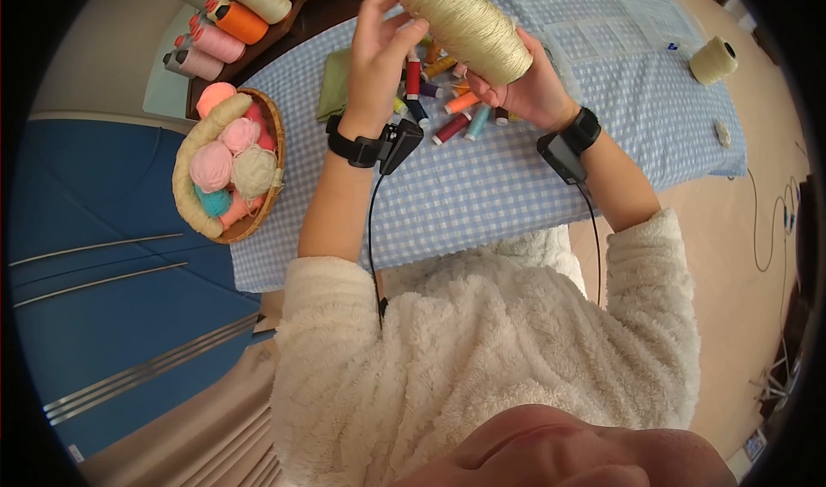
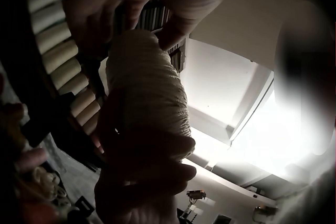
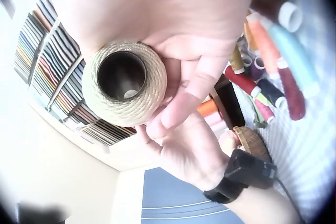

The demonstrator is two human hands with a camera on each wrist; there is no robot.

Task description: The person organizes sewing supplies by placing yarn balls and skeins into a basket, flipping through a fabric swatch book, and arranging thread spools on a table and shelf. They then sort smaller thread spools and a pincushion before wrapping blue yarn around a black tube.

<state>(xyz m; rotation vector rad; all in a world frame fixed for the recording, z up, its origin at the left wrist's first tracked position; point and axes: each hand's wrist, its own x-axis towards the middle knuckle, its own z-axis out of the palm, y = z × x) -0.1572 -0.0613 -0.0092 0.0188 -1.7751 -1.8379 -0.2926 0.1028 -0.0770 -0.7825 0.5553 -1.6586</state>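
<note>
My right hand (image 1: 544, 87) grips the lower end of a cream yarn cone (image 1: 467, 27), its fingers wrapped round the cord in the left wrist view. The cone is held tilted above the table; its dark hollow core (image 3: 122, 75) faces the right wrist camera. At the cone's upper end is my left hand (image 1: 379, 61), its fingers loosely bent and its thumb right beside the rim. Below both hands, several small thread spools (image 1: 452, 127) in red, orange, blue and other colours lie in a loose pile.
The table has a blue checked cloth (image 1: 482, 194). A wicker basket (image 1: 275, 134) of yarn balls stands at the left, near a folded green cloth (image 1: 334, 87). Large thread cones (image 1: 241, 22) line a shelf behind. Another cream cone (image 1: 712, 61) stands far right. Cables hang from both wrist cameras.
</note>
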